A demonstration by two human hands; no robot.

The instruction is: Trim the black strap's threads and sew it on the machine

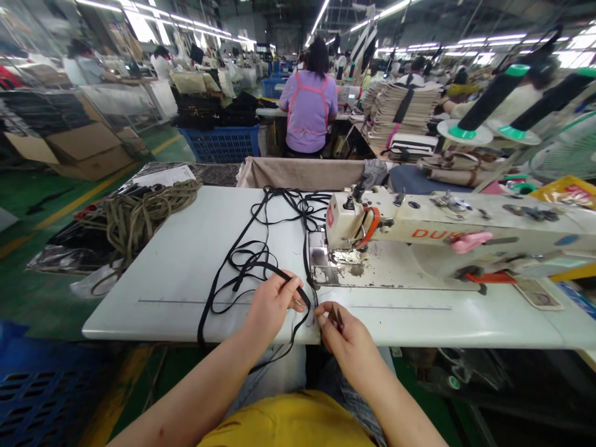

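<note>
Handling a length of black strap (275,269) near the front edge of the white table (177,267) seems to be the step in hand. The strap is clamped between the thumb and fingers of the left hand (274,301) and is looped toward the right hand (347,332), in which dark-bladed snips (338,318) are gripped. The right thumb and a fingertip are brought close together just beside the loop; whether strap or thread is pinched there cannot be told. More strap is spread in loose coils from the table's far edge to its front edge, left of the sewing machine (414,217). For the next move, the slack probably needs to be sorted and the strap steadied before any blade is brought to it.

Beyond the far edge a beige cloth bin (302,172) is placed, its bottom hidden. Farther back, a blue basket (221,144) is heaped with black pieces (198,108). Off the table's left edge, a bundle of olive straps (135,214) is piled. Behind it, a cardboard box (88,152) is left with flaps spread, its inside not shown.
</note>
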